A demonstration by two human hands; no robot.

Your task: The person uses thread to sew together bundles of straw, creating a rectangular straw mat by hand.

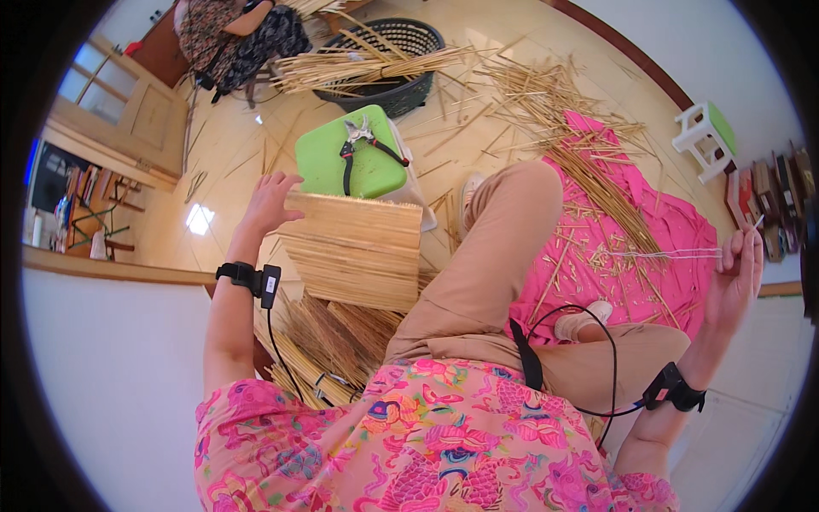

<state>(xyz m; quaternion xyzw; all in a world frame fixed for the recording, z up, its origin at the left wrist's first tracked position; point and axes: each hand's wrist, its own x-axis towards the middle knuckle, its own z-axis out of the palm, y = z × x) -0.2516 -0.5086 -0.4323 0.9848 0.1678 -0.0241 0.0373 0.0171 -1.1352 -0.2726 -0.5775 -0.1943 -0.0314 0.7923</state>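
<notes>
A flat panel of straw-coloured stalks point(354, 252) lies side by side in rows left of my bent knee. At its upper left corner is my left hand point(271, 205), thumb and fingers spread apart; whether it touches the edge I cannot tell for sure. My right hand point(740, 260) is raised far out to the right, fingers pinched on white thread point(674, 253). Two thin strands run from it leftward above the pink cloth point(674, 213). A short pale tip sticks up from those fingers, too small to name.
Red-and-black-handled pruning shears point(358, 141) lie on a green-topped stool point(316, 166). Behind stands a dark basket point(418, 94) with stalks across it. Loose stalks point(546, 94) and cut bits litter floor and cloth. More bundles point(341, 333) lie below the panel. Another person point(243, 38) sits at the upper left.
</notes>
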